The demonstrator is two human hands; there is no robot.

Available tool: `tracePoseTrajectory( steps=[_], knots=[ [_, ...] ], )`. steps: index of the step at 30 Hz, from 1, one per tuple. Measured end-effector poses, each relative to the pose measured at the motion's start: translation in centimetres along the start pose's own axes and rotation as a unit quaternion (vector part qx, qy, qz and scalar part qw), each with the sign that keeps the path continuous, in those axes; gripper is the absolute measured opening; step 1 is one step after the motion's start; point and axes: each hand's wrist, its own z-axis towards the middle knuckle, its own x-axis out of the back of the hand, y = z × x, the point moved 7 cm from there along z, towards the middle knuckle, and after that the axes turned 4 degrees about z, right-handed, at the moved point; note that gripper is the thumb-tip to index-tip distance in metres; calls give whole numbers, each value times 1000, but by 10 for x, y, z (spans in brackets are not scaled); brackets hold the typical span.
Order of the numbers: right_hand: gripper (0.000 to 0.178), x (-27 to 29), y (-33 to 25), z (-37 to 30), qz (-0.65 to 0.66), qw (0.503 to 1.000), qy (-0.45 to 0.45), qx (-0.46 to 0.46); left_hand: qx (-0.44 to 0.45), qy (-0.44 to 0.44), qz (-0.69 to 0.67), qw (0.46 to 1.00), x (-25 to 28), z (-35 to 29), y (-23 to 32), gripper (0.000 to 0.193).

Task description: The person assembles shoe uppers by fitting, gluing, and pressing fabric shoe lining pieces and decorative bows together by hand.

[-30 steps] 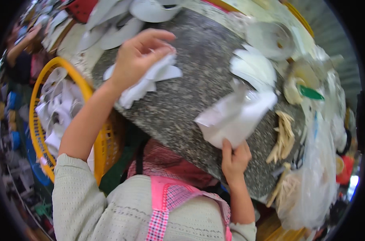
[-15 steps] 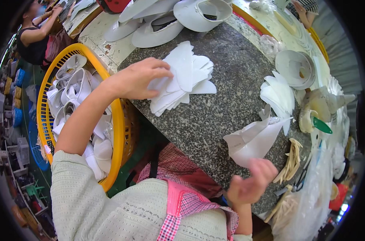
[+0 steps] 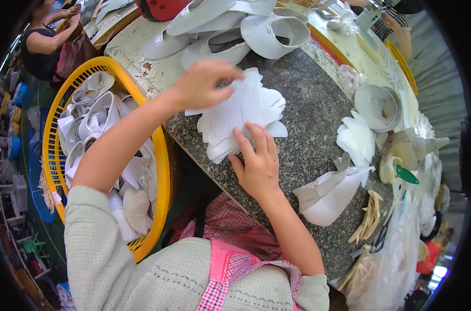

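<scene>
A fanned stack of thin white cut-out pieces (image 3: 240,111) lies on the speckled dark stone slab (image 3: 303,140). Over its upper left part hovers my left hand (image 3: 207,85), slightly blurred, with a gap showing between its bent forefinger and thumb. My right hand (image 3: 259,163) rests its spread fingertips on the near edge of the stack. A second, smaller fan of white pieces (image 3: 355,139) lies to the right. Nearer me sits a folded white sheet part (image 3: 329,199), shaped like a shoe upper.
At my left stands a yellow plastic basket (image 3: 164,176) full of white curved shoe parts (image 3: 98,116). More white uppers (image 3: 274,36) pile up at the back. On the right are white rings (image 3: 376,106), a green-handled tool (image 3: 406,174), beige strips (image 3: 367,217) and clear plastic (image 3: 396,259). Another person (image 3: 49,44) works far left.
My right hand has moved up and left from the near right of the slab onto the stack. My left hand has lifted and shifted slightly away and right.
</scene>
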Motion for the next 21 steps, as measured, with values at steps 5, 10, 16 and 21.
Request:
tracePoseTrajectory(
  steps=[5, 10, 16, 21],
  knots=[
    [55, 6, 10, 11, 19, 999, -37, -35, 96, -60, 118, 986, -54, 48, -33, 33],
    [57, 1, 14, 16, 18, 999, -28, -31, 117, -12, 67, 991, -40, 53, -34, 20],
    [57, 1, 8, 12, 8, 1000, -4, -2, 0, -56, -53, 997, 25, 18, 3, 11],
    [49, -14, 3, 21, 6, 1000, -24, -13, 1, -32, -32, 999, 78, -13, 23, 10]
  ],
)
